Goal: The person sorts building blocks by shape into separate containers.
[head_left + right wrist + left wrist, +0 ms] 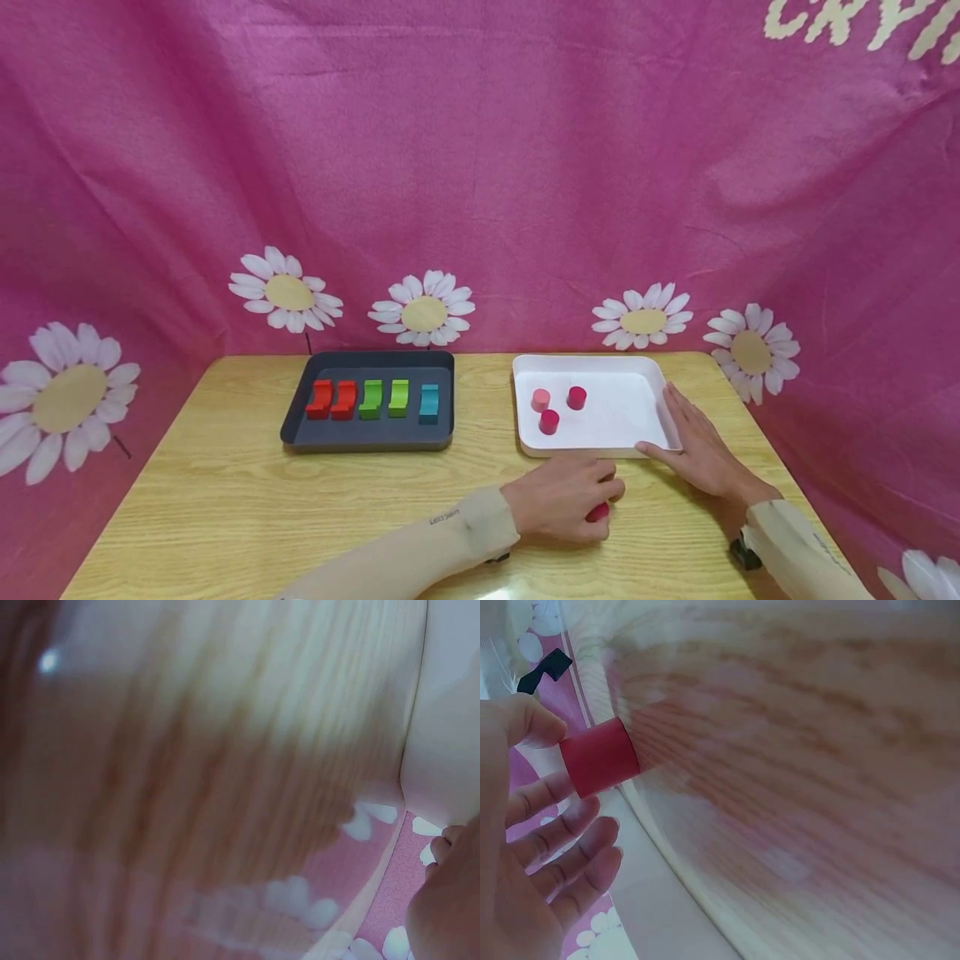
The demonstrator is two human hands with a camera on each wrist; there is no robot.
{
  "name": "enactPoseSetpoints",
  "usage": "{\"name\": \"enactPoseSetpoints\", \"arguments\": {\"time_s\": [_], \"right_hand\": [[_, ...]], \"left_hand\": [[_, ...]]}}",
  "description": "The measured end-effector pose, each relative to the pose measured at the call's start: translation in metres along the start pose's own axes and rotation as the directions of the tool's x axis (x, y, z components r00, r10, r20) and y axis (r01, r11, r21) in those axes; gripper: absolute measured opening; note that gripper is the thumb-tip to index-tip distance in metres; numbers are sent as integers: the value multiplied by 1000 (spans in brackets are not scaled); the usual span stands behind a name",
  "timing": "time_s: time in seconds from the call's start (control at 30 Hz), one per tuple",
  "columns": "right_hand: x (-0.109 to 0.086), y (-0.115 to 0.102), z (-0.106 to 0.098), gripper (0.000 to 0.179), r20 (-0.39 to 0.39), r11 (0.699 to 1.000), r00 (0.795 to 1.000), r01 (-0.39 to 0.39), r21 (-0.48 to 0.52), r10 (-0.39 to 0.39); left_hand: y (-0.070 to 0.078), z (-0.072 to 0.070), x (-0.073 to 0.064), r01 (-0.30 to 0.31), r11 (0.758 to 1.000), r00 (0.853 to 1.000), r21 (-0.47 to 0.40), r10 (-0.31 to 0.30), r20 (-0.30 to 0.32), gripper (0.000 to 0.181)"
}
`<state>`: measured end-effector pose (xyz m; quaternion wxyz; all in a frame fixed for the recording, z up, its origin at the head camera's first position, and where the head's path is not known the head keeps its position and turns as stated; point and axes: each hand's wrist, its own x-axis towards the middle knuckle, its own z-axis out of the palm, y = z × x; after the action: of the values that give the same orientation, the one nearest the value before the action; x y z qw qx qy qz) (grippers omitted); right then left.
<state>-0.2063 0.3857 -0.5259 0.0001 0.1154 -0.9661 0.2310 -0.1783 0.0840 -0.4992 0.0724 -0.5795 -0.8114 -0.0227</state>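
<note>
My left hand [566,500] is over the table in front of the white tray [600,452]. It pinches a red cylinder [600,757] between thumb and index finger, with the other fingers loosely bent beside it; the cylinder's far end is right at the wood in the left wrist view. At the tray's right end, my right hand [701,450] rests with fairly straight fingers along the side and the thumb at the front corner. Inside the white tray stand a pink cylinder [541,400] and two red cylinders, one farther back [577,398] and one nearer [549,422].
To the left lies a dark grey tray [367,446] holding two red curved blocks [343,401], two green curved blocks [371,400] and a blue one [428,404]. A pink cloth [480,183] with daisies hangs behind and beside the wooden table [225,500].
</note>
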Motion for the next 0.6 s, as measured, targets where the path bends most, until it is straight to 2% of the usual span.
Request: {"name": "enactPoseSetpoints", "arguments": {"time_s": [0.17, 0.6], "right_hand": [[-1, -1, 1, 119, -2, 1000, 1000, 0, 6, 1], [-1, -2, -1, 119, 4, 1000, 1000, -4, 20, 4]], "left_hand": [[3, -2, -2, 0, 996, 999, -90, 4, 39, 9], [6, -3, -10, 28, 983, 997, -179, -15, 75, 3]]}}
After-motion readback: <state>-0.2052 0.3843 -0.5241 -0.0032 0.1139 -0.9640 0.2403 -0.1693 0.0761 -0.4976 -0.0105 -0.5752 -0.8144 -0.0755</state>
